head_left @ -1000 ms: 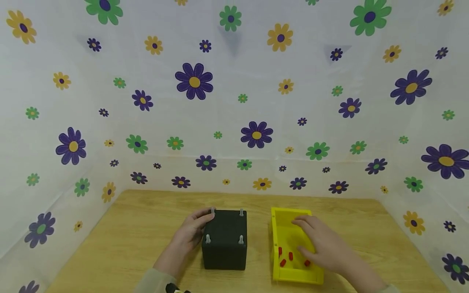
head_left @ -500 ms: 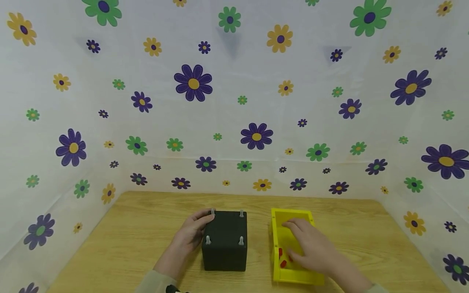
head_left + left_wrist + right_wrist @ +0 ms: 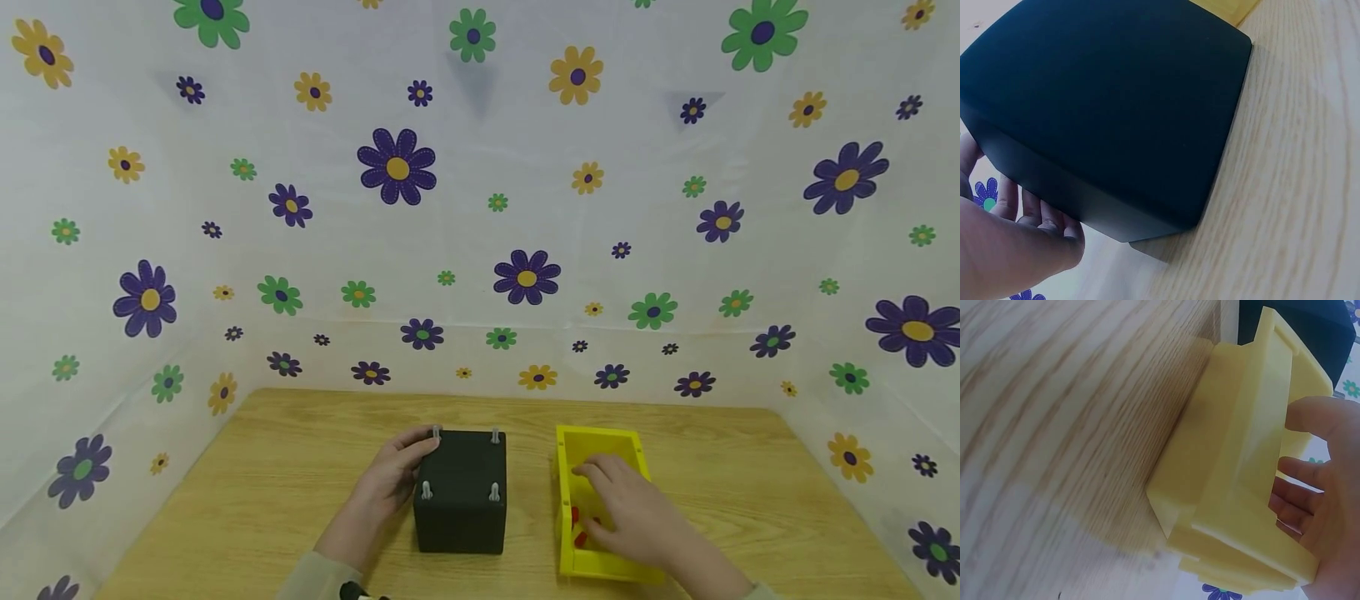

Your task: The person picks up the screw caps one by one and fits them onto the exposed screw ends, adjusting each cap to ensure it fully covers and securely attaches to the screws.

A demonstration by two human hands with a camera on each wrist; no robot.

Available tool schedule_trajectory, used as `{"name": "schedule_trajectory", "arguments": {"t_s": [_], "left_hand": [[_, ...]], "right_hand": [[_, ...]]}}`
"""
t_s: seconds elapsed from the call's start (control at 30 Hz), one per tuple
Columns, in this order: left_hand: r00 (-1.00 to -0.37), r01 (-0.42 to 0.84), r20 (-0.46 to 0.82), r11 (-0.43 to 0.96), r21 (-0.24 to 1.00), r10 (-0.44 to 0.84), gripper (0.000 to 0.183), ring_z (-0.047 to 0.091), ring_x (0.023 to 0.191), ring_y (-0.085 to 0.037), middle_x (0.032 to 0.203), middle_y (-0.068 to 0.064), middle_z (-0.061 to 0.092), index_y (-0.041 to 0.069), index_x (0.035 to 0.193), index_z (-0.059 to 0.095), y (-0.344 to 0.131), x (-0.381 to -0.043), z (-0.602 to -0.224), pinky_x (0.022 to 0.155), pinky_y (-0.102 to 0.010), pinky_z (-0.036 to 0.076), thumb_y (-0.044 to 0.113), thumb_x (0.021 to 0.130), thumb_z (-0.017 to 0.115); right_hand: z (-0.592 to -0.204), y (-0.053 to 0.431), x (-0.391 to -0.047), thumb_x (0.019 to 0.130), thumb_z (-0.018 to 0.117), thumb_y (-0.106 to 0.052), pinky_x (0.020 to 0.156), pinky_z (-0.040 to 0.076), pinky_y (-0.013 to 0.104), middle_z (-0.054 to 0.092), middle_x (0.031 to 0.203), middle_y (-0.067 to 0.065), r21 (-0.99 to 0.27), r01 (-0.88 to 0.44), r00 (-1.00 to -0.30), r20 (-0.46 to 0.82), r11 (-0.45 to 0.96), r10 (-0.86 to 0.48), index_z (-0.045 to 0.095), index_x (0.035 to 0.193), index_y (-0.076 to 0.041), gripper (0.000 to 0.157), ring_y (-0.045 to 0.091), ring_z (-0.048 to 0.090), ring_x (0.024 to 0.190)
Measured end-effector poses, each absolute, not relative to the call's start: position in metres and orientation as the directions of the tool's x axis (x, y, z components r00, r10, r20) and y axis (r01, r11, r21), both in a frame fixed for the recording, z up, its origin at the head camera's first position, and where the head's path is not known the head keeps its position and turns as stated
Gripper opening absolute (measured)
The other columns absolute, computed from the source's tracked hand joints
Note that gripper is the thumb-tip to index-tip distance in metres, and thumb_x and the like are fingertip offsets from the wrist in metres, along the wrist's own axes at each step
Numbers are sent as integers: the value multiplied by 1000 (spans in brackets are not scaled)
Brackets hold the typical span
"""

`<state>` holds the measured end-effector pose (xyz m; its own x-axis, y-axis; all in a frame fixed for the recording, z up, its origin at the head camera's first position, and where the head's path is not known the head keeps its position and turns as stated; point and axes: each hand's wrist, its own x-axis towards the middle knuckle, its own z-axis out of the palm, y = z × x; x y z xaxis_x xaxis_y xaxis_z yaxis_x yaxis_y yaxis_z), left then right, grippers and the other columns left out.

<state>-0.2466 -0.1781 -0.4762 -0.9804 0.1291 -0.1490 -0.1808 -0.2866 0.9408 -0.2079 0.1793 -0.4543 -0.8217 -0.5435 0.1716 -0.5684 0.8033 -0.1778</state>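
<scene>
A black box (image 3: 461,492) stands on the table, with a pale upright peg at each corner of its top. My left hand (image 3: 388,477) holds its left side, thumb at the back left corner by a peg; the left wrist view shows bent fingers (image 3: 1030,209) against the box's side. To the right is a yellow bin (image 3: 600,567) with small red pieces (image 3: 581,540) on its floor. My right hand (image 3: 633,517) reaches into the bin from the right, fingers and thumb spread apart. The bin wall partly hides its fingertips in the right wrist view; nothing shows in its grasp.
The wooden table (image 3: 285,467) carries the box and bin a short way apart. White flower-patterned sheeting (image 3: 465,225) rises behind the table and along both sides.
My right hand has moved left and deeper into the yellow bin, over the red pieces, covering some of them. The left hand and the black box have stayed in place.
</scene>
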Motion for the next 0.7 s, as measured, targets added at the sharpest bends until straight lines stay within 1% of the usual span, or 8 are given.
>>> {"name": "schedule_trajectory", "arguments": {"t_s": [0.17,0.43,0.57,0.7], "left_hand": [[-980,-178,-141,-291,940,143,23,74,87,-4,95,12,75,21,109,74,-179,-247,-476,80,-22,60,4,103,60],[-981,-180,-147,-295,938,129,21,74,87,-4,96,11,75,15,116,73,-178,-247,-476,80,-22,60,4,103,61],[-981,-174,-137,-302,937,138,21,74,86,-4,95,11,75,18,112,74,-179,-247,-477,79,-21,60,4,103,61],[-980,-170,-128,-309,936,151,24,74,84,-4,93,11,75,22,106,75,-180,-247,-477,77,-21,59,3,103,60]], "right_hand": [[-455,177,-209,93,77,-30,109,54,45,61,136,4,-164,-561,-828,149,812,-541,62,136,-10,50,20,59,123],[-451,173,-207,92,77,-26,110,52,47,61,135,8,-121,-580,-815,96,806,-572,60,138,-7,52,22,57,120],[-451,171,-207,94,76,-28,111,52,46,60,134,7,-106,-580,-815,75,808,-575,59,139,-7,52,22,56,119],[-452,169,-207,95,76,-29,108,53,45,60,129,6,-92,-581,-814,65,808,-578,60,134,-7,49,21,54,113]]}}
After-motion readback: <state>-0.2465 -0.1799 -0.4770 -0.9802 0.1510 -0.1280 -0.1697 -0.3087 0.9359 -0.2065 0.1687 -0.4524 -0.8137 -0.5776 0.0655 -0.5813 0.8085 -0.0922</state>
